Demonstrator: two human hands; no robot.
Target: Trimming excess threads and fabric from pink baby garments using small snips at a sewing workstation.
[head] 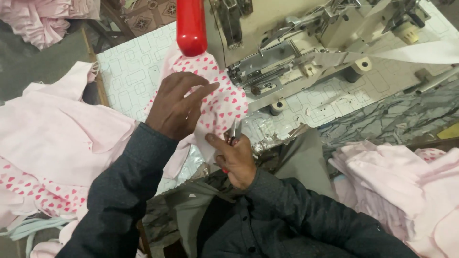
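Beside the sewing machine (287, 52), heart-print cloth (222, 102) is pinned flat by the left hand (177, 105). Small snips (233, 134) are gripped in the closed right hand (236, 160) at the cloth's edge. Trimming seems underway, with pink pieces (397, 177) stacked both sides.

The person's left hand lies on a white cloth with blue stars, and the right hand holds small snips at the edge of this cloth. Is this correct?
Not quite. In the head view the cloth under the left hand is white with pink hearts, not blue stars. The rest holds: the right hand holds small snips at the edge of this cloth.
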